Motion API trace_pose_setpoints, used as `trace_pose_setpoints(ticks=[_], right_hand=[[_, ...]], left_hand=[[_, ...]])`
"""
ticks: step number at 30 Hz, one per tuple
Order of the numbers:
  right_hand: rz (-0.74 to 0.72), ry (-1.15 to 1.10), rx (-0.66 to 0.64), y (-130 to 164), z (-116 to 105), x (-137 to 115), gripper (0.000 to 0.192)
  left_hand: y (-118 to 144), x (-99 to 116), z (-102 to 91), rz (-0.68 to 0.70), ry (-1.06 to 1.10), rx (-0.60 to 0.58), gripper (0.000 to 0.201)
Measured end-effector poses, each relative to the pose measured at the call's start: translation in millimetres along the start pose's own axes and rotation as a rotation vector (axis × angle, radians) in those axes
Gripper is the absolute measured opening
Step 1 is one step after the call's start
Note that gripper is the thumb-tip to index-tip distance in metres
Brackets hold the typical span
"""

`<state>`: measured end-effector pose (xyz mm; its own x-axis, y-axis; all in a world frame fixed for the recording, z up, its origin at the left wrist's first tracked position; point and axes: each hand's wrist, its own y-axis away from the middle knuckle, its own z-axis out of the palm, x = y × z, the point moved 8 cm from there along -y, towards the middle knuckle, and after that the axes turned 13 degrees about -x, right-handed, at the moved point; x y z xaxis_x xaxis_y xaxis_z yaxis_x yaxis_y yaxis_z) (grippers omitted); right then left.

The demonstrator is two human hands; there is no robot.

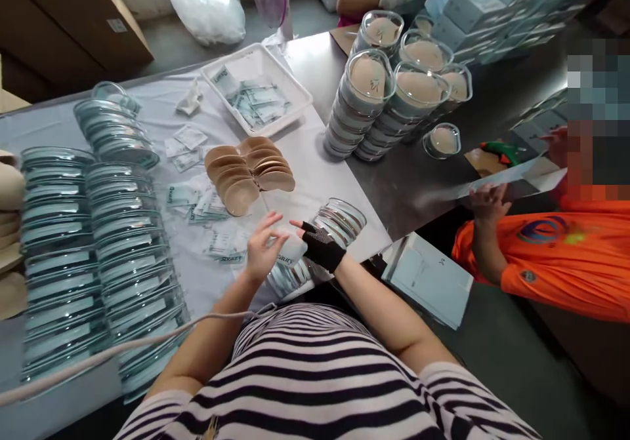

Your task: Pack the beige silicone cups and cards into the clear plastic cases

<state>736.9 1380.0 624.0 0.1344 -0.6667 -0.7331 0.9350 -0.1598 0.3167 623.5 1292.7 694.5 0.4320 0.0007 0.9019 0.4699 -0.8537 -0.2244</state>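
A small translucent packet (291, 251) with dark printed lettering lies between my two hands in front of my body. My left hand (260, 250) is bare, its thumb and fingers pinched at the packet's left edge. My right hand (322, 246), in a black fingerless glove, grips the packet's right side; its thumb is partly hidden. Just beyond are beige bra cups (258, 164), overlapping in two rows. Clear plastic cases (339, 220) lie stacked beside my right hand, and more sit beneath the packet. Flat printed packets (209, 204) are scattered left of my left hand.
A white tray (295, 109) holds loose packets. Long rows of clear cases (130, 250) stand at left. Tall stacks of filled cases (367, 92) stand at back right. A person in an orange shirt (566, 256) handles a flat box at right. A cord (147, 340) crosses my left arm.
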Motion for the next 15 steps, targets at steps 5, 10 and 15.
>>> trace_pose_setpoints(ticks=[5,10,15], right_hand=[[-0.173,0.228,0.201,0.7,-24.2,-8.4,0.043],[-0.351,0.747,0.473,17.4,-45.9,-66.6,0.036],[-0.387,1.173,0.370,22.1,-44.0,-93.3,0.020]], left_hand=[[-21.9,-44.7,23.8,-0.172,0.146,0.166,0.033],[-130.8,-76.1,23.0,-0.127,-0.352,0.027,0.017],[-192.8,-93.1,26.6,-0.212,-0.871,-0.398,0.012]])
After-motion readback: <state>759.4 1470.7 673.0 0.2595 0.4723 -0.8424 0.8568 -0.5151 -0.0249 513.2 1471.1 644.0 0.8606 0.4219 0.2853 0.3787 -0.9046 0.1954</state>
